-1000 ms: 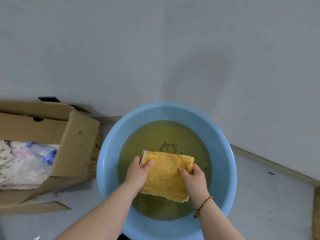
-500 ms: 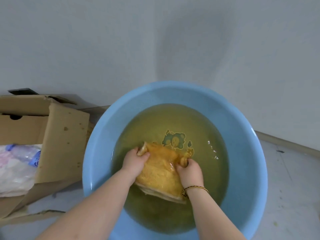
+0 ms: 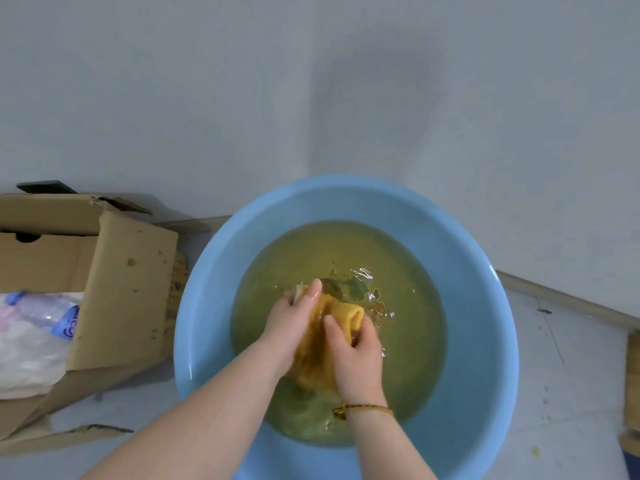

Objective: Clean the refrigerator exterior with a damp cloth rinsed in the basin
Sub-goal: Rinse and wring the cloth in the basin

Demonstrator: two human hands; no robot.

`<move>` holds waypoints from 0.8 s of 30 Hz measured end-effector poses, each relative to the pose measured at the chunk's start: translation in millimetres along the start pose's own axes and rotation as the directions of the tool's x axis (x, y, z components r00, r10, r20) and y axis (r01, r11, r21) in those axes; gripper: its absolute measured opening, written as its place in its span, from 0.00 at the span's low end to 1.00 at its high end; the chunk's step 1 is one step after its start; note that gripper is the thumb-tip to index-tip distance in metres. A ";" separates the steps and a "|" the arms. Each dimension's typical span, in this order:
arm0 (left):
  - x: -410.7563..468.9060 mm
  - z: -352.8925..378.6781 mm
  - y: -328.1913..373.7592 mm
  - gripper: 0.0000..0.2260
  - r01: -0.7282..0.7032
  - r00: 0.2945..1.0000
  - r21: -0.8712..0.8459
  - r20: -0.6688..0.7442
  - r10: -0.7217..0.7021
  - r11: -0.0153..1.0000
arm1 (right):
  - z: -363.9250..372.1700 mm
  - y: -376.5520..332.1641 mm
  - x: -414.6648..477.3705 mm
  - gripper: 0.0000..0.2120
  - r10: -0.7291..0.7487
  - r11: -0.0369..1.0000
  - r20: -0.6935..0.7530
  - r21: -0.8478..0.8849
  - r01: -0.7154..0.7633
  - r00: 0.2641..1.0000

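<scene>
Rinse step. Your left grip [image 3: 294, 322] and right grip [image 3: 358, 356] both clenched the yellow cloth [image 3: 346, 312], bunched in the water near the basin [image 3: 479, 306] centre, toward 7 o'clock. Next likely called for lifting and wringing

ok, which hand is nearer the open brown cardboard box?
Left. The left hand holds the wet yellow cloth on the side facing the brown cardboard box; the right hand grips the cloth's far side, farther from it.

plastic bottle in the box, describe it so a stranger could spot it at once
Left of the blue basin sits an open cardboard box. Inside, on pale clutter, lies a clear plastic bottle. Its blue label and cap set it apart.
</scene>
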State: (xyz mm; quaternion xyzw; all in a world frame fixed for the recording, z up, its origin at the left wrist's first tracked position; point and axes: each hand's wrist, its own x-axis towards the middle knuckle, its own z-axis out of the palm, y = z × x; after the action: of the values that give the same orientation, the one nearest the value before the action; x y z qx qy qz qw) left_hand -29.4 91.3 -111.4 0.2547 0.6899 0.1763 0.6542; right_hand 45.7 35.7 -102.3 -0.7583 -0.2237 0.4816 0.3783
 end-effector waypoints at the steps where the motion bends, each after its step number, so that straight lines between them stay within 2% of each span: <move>1: -6.1 3.9 3.0 0.18 -0.031 0.999 -0.008 0.017 0.032 0.999 | 5.4 -5.7 -7.3 0.11 -0.023 0.999 -0.011 -0.031 0.023 1.000; 5: -27.4 17.6 9.3 0.19 -0.152 0.988 -0.007 -0.029 0.152 0.988 | 10.8 -24.1 -7.2 0.09 -0.053 0.991 -0.126 -0.131 0.037 0.991; 8: -40.0 23.1 18.9 0.15 -0.208 0.978 0.005 -0.022 0.208 0.978 | 3.7 -37.4 3.3 0.11 0.019 0.999 -0.154 -0.032 -0.024 0.988; 10: -38.1 18.5 27.2 0.17 -0.203 0.979 -0.014 0.000 0.203 0.979 | 5.6 -42.8 -2.8 0.14 -0.046 0.997 -0.123 -0.062 0.038 0.991; 13: -28.2 8.8 33.3 0.20 -0.127 0.992 -0.127 0.009 0.129 0.984 | 11.0 -40.0 -15.0 0.11 -0.194 0.961 -0.014 -0.201 0.188 0.981; 15: -26.1 8.2 30.6 0.20 -0.081 0.995 -0.083 0.057 0.086 0.993 | 7.0 -37.0 -8.5 0.11 -0.220 0.936 0.003 -0.281 0.212 0.975; 17: -26.2 12.6 25.2 0.22 -0.058 0.994 -0.018 0.093 0.059 0.998 | -0.8 -33.9 7.6 0.14 -0.174 0.908 -0.007 -0.388 0.158 0.985; 19: -21.0 13.2 19.0 0.25 -0.021 0.994 -0.004 0.111 0.021 1.000 | -8.4 -28.3 22.6 0.15 -0.073 0.904 -0.040 -0.424 0.049 0.997; 22: -9.4 1.6 9.1 0.24 0.044 0.995 0.059 0.084 -0.049 0.997 | -15.5 -10.8 28.2 0.11 0.062 0.929 -0.120 -0.355 -0.101 0.991; 24: -2.4 -9.1 3.9 0.23 0.063 0.993 0.088 0.096 -0.071 0.994 | -17.9 0.6 24.0 0.07 0.121 0.956 -0.096 -0.257 -0.142 0.988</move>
State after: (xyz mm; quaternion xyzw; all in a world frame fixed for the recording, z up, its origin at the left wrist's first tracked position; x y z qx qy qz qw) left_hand -37.9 93.9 -106.4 0.2674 0.6718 0.1119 0.6817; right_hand 72.3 45.8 -111.8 -0.8333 -0.2197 0.4414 0.2499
